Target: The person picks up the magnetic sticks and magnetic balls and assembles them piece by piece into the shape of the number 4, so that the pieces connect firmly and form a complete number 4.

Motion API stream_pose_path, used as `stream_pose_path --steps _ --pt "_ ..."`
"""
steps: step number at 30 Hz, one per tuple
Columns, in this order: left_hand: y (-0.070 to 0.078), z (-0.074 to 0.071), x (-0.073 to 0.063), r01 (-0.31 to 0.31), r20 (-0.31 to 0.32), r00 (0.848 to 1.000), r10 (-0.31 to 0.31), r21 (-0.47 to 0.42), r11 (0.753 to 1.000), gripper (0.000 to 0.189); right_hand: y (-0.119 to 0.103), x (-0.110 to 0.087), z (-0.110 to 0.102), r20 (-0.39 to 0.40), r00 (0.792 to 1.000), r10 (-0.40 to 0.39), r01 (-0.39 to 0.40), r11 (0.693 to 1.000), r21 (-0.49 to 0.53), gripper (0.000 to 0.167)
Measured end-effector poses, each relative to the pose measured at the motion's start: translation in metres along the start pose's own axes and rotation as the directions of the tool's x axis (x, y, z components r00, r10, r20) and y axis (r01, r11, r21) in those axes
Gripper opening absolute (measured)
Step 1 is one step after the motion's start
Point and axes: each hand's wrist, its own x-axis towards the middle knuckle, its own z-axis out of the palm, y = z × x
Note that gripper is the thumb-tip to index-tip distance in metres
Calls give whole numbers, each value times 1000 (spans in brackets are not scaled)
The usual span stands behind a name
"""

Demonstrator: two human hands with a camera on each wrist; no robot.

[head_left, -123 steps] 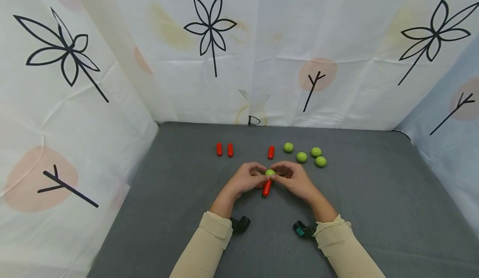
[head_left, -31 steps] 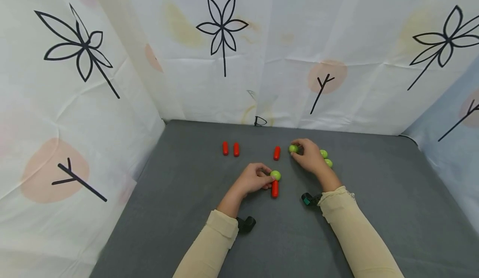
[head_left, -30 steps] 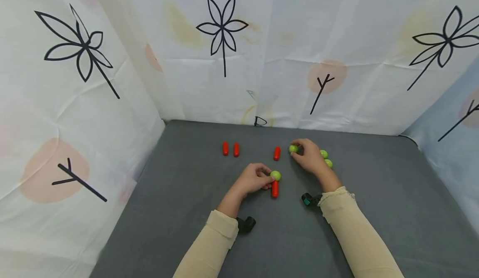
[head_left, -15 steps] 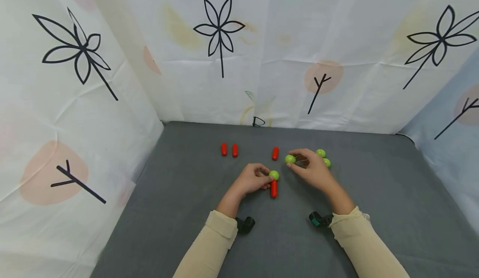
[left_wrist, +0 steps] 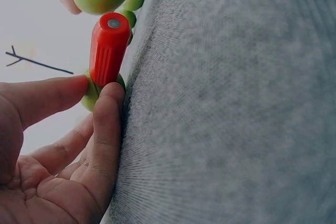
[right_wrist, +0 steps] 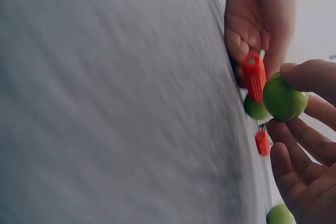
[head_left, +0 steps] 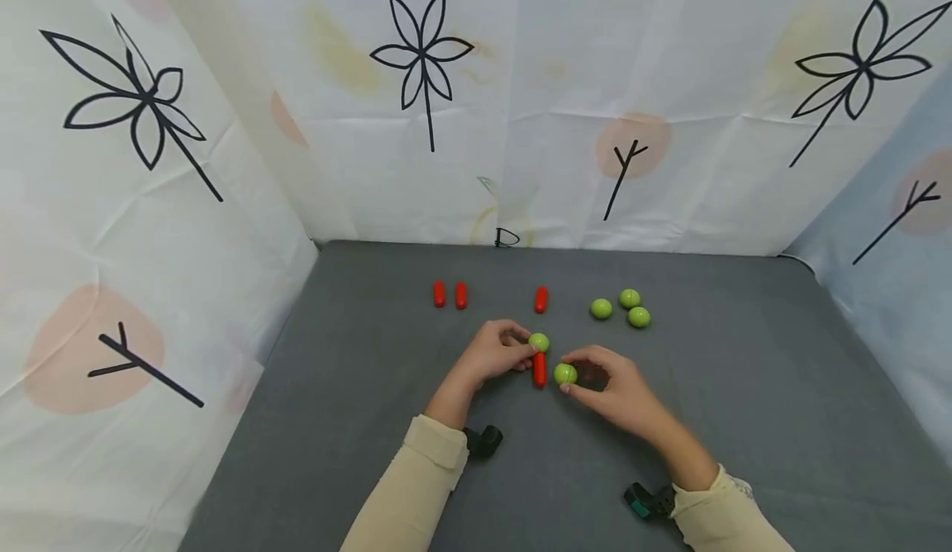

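Pale fabric walls [head_left: 558,180] printed with black outline flowers [head_left: 422,54] stood behind and beside the grey cloth-covered table [head_left: 357,354] as I watched from my remote post. Near the middle, the left hand [head_left: 491,351] pinched a glossy green ball [head_left: 539,342] between thumb and fingers. A red ribbed cylinder [head_left: 540,370], plastic by its look, met that ball and pointed toward the near side; I could not tell whether the two were joined. On my left wrist view I made out a round grey dot [left_wrist: 114,23] in the cylinder's near end. The right hand [head_left: 625,391] gripped a second green ball [head_left: 565,373], thumb on one side and fingers on the other, just right of the cylinder. Farther off to the right, I saw three more green balls [head_left: 639,317] grouped near one another. A single red cylinder [head_left: 540,299] rested beyond the left hand's ball, and a pair of red cylinders [head_left: 461,295] lay side by side to the far left. Beige sleeves [head_left: 405,486] covered both forearms, with black wrist-worn devices [head_left: 487,442] just past their cuffs.
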Motion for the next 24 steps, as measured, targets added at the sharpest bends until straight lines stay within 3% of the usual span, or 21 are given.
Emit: stream_pose_path --steps 10,24 --pt "-3 1 2 6 -10 1000 -6 2 1000 25 -12 -6 12 67 997 -46 43 998 42 35" --pt "-3 1 2 11 -10 1000 -11 -20 1000 24 -12 -3 13 68 997 -29 26 999 41 31"
